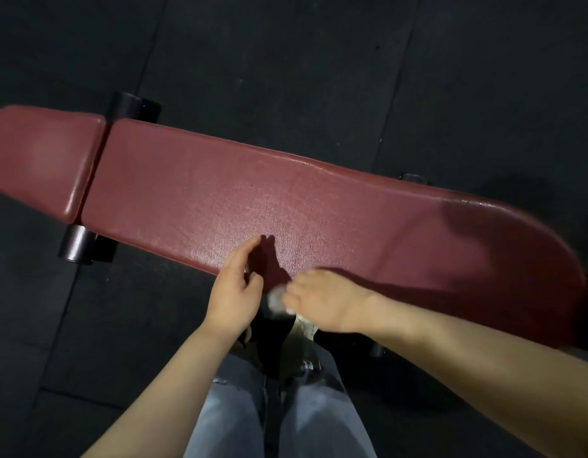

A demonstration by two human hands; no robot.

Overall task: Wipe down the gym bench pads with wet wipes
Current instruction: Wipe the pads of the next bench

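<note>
At the bench pad's [319,206] near edge, right hand [322,300] grips a wet wipe [275,298]; left hand [234,289] hovers loosely curled, empty.

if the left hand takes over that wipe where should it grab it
Pinch the white bunched end of the wet wipe poking out past the right hand, coming from the left hand side; the rest is hidden under the fingers.
</note>
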